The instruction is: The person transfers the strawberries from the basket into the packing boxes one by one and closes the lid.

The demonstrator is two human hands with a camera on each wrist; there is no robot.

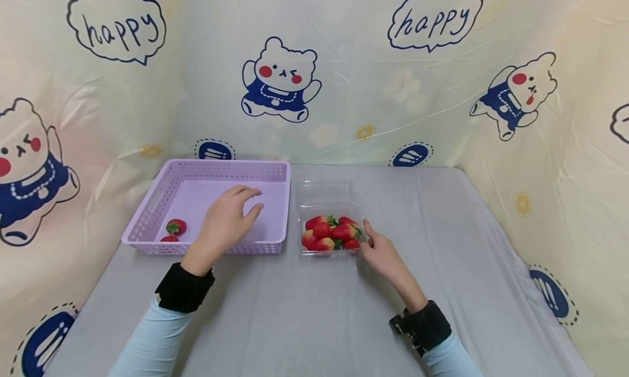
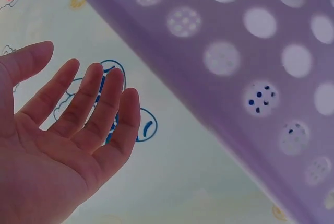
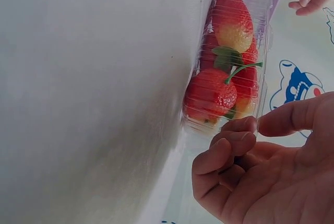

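My left hand (image 1: 227, 217) hovers over the lilac plastic basket (image 1: 265, 248), its fingers loosely bent and nothing in them. In the left wrist view, the palm and spread fingers show beside the basket's perforated wall. Two strawberries (image 1: 176, 227) lie in the basket's near left corner; the nearer one is partly hidden by the rim. With thumb and index finger, my right hand (image 1: 385, 258) pinches the right edge of a clear plastic box (image 3: 265, 46). Several strawberries (image 1: 321, 230) with green leaves fill the box, and its hinged lid (image 1: 325, 192) is folded back.
A grey cloth (image 1: 314, 311) covers the table, with basket and box side by side on it. Behind and at both sides hangs a pale curtain (image 1: 344, 93) printed with bears and the word "happy".
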